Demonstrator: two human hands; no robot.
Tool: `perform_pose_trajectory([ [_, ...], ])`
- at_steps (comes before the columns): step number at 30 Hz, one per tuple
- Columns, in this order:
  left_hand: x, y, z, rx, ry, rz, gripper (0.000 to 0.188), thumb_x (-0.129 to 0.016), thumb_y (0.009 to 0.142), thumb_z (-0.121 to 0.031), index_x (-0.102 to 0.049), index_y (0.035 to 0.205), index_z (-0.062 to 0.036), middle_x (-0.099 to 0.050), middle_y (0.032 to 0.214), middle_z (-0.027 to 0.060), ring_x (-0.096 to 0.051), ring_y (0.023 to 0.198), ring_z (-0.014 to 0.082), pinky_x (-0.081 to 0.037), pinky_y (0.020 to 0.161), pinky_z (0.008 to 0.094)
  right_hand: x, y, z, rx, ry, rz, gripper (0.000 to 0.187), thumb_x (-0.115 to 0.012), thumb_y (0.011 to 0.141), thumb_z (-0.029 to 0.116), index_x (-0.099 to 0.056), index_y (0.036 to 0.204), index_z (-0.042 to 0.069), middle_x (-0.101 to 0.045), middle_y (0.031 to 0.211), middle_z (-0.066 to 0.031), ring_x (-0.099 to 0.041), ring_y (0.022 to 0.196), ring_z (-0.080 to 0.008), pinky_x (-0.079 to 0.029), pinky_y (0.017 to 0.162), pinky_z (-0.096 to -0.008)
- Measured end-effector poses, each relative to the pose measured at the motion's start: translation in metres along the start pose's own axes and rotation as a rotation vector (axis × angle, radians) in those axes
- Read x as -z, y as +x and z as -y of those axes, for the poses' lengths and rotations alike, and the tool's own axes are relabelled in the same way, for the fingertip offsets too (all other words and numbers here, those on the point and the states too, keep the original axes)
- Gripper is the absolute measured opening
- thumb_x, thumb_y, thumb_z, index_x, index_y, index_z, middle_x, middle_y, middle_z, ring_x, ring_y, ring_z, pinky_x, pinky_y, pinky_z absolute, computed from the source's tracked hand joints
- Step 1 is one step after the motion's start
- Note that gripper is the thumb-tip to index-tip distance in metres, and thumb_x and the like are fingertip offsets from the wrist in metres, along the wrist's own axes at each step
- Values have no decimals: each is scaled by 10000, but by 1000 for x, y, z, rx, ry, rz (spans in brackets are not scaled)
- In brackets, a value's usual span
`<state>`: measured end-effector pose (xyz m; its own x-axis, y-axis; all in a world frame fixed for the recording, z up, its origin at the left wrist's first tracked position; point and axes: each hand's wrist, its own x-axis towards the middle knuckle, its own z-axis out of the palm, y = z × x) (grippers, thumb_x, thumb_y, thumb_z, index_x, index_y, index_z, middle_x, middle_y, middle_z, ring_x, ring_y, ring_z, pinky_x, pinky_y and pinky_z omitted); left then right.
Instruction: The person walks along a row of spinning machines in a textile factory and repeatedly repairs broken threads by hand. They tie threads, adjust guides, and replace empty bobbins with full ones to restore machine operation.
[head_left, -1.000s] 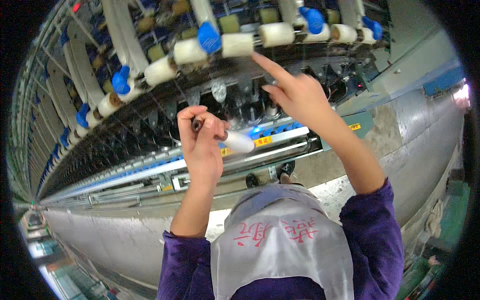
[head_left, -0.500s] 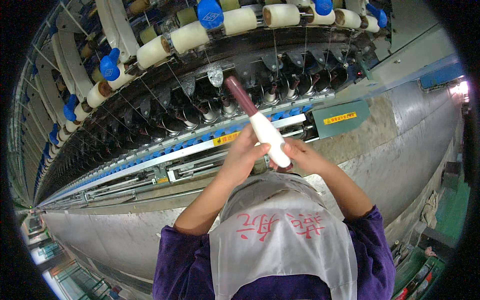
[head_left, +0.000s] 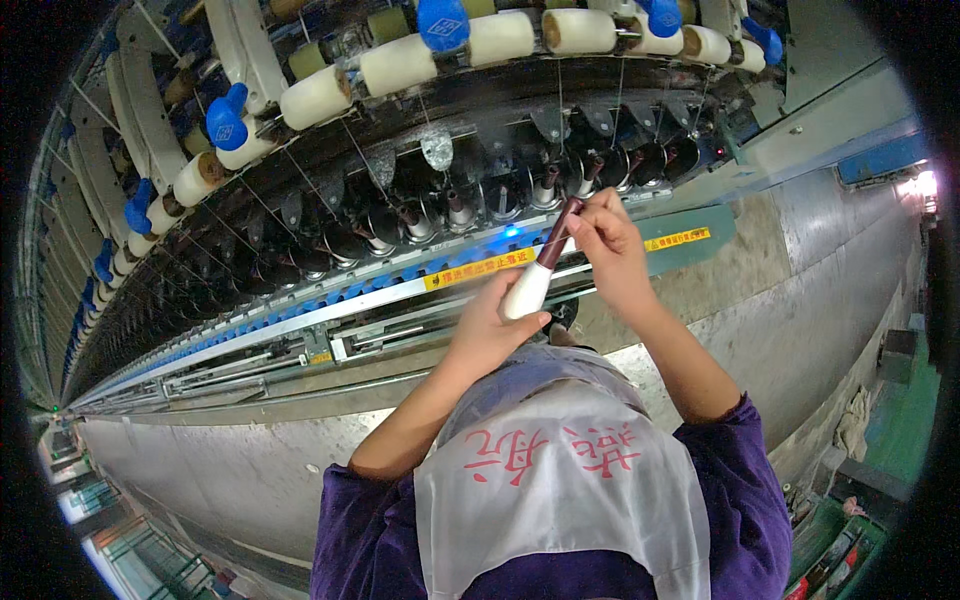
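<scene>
Grey, scuffed floor point(head_left: 250, 470) runs beside a long spinning frame point(head_left: 300, 312) that curves away to the left. Nearest the middle of the view is a yarn bobbin point(head_left: 541, 270), white at its wound end and dark brown along its bare tube, held in the air in front of the frame and tilted with the brown tip up and to the right. The left hand point(head_left: 494, 325) has its grip wrapped around the white end, while the right hand point(head_left: 612, 245) appears to pinch the brown tip between thumb and fingers; whether a thread is caught there is too fine to tell.

Half a second ago both hands were on the white winding and the tip leaned to the left; now the hold is split between the two ends, which suggests the handling has moved from the winding to the tube.

Just beyond stand the frame's spindles point(head_left: 461, 210), with a blue light point(head_left: 512, 231) and a yellow label strip point(head_left: 480, 271) below them. Farther up run cream rollers point(head_left: 398, 66) and blue knobs point(head_left: 443, 24); nearer the body hangs a whitish apron point(head_left: 570, 510) between purple sleeves point(head_left: 740, 490)
</scene>
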<state>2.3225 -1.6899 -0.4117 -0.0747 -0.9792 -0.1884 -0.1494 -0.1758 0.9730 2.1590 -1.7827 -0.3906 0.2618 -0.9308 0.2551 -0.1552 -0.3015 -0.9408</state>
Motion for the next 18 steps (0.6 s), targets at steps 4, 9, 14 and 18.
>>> perform_pose_trajectory([
  [4, -4, -4, 14, -128, 375, -175, 516, -719, 676, -155, -513, 1135, -37, -559, 965, 139, -546, 895, 289, -439, 789, 369, -5, 2, -16, -98, 51, -179, 236, -576, 870, 116, -494, 669, 23, -401, 794, -3, -383, 732, -99, -334, 674, -233],
  [9, 22, -8, 76, -236, 705, -350, 438, -669, 618, -75, -570, 1044, -50, -538, 918, 153, -506, 885, 353, -430, 769, 429, 20, 20, -31, -424, 712, -465, 128, -522, 907, 163, -511, 842, 53, -506, 822, -17, -479, 708, -98, -419, 618, -261],
  [14, 94, -44, 163, 315, 982, -512, 312, -585, 635, 3, -586, 925, -111, -566, 941, 69, -522, 953, 294, -419, 783, 468, 68, 35, -46, -245, 536, -420, 152, -510, 916, 155, -516, 803, 54, -533, 749, -20, -438, 580, -87, -348, 478, -231],
  [18, 124, -61, 191, 444, -236, -608, 303, -553, 673, 31, -522, 955, -72, -563, 945, 88, -549, 945, 260, -467, 763, 435, 37, 16, -70, 47, -410, -128, 169, -591, 847, 150, -553, 740, 24, -512, 641, -81, -483, 565, -183, -397, 538, -307],
])
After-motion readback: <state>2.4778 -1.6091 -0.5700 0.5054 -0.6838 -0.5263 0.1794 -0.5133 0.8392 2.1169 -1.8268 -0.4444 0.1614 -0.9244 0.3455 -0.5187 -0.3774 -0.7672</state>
